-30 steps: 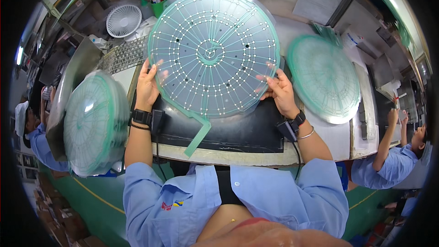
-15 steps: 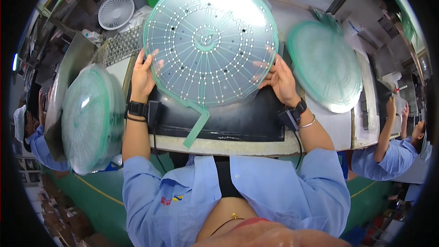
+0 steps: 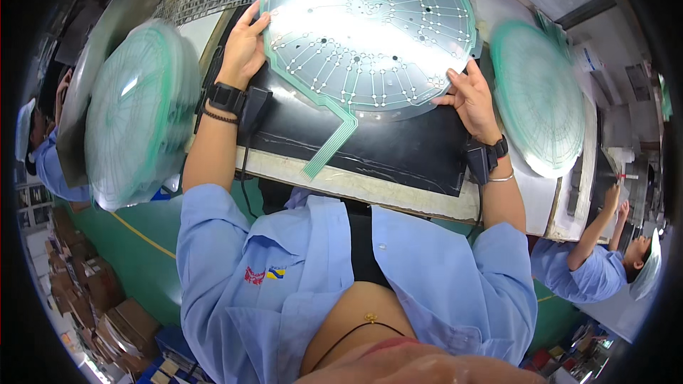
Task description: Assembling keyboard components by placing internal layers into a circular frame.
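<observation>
A round circuit sheet [image 3: 366,28] fills the upper middle of the frame, above a mat [image 3: 384,146] on the bench [image 3: 398,195]. One stack of sheets [image 3: 139,110] lies at left, another stack [image 3: 541,96] at right. A co-worker [image 3: 597,263] stands lower right, another person [image 3: 43,149] at the left edge.
</observation>
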Action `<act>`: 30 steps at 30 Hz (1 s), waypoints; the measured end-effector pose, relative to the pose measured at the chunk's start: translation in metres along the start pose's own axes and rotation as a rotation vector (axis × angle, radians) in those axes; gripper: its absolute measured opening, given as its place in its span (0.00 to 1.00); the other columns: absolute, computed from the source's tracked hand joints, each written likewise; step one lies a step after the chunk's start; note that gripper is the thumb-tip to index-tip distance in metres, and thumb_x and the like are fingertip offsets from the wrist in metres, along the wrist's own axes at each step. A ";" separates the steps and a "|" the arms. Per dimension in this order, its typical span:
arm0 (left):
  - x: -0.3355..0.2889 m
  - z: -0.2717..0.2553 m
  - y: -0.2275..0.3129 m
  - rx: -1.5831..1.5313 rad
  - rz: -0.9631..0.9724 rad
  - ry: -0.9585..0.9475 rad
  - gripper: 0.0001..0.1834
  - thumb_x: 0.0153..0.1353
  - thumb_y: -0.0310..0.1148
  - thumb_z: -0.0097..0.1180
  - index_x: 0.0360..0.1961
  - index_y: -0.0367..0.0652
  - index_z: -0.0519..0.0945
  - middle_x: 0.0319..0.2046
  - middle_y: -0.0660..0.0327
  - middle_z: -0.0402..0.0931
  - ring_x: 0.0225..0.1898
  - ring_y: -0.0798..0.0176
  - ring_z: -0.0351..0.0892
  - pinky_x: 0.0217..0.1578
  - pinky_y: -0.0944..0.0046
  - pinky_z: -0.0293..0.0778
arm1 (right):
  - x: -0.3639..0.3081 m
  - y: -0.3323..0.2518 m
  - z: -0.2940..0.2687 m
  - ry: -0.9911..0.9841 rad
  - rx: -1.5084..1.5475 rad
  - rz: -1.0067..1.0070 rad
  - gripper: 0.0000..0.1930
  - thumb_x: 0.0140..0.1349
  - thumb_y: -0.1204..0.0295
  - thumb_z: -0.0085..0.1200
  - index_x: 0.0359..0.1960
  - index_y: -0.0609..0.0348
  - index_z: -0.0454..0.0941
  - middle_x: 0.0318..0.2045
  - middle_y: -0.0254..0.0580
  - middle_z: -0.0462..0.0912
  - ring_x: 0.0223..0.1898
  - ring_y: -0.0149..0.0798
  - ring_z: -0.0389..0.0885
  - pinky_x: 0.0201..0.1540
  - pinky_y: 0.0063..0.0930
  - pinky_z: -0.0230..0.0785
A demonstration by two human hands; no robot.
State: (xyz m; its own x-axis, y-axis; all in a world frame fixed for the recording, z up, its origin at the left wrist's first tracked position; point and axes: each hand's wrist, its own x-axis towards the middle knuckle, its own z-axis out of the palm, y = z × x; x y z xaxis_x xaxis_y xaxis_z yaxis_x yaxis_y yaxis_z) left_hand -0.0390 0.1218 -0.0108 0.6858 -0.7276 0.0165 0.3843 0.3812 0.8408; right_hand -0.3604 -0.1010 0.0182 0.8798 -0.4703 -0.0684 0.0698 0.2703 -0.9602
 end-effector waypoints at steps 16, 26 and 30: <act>-0.013 0.009 0.006 0.040 -0.016 0.009 0.22 0.67 0.29 0.39 0.62 0.39 0.57 0.54 0.52 0.68 0.47 0.58 0.75 0.47 0.61 0.74 | 0.000 0.006 0.008 0.066 0.032 -0.080 0.27 0.64 0.77 0.43 0.64 0.54 0.49 0.49 0.53 0.74 0.38 0.39 0.81 0.34 0.29 0.80; -0.027 0.037 0.004 0.049 -0.426 -0.246 0.15 0.64 0.34 0.46 0.48 0.37 0.70 0.45 0.53 0.74 0.47 0.59 0.75 0.51 0.58 0.71 | 0.010 0.008 0.014 0.115 0.142 -0.260 0.27 0.64 0.80 0.41 0.63 0.50 0.49 0.53 0.53 0.69 0.41 0.42 0.79 0.40 0.38 0.78; -0.067 0.061 -0.019 -0.011 -0.223 -0.057 0.12 0.61 0.28 0.51 0.45 0.37 0.71 0.40 0.56 0.75 0.43 0.60 0.77 0.48 0.58 0.72 | -0.007 -0.003 0.045 0.155 0.124 -0.293 0.28 0.64 0.79 0.42 0.64 0.51 0.48 0.55 0.53 0.68 0.41 0.42 0.79 0.39 0.36 0.78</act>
State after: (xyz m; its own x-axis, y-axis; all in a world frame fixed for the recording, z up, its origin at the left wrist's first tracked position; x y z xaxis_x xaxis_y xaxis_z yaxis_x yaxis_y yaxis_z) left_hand -0.1301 0.1279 0.0050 0.5470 -0.8257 -0.1381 0.5294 0.2134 0.8211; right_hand -0.3457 -0.0610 0.0339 0.7329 -0.6621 0.1561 0.3736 0.2000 -0.9058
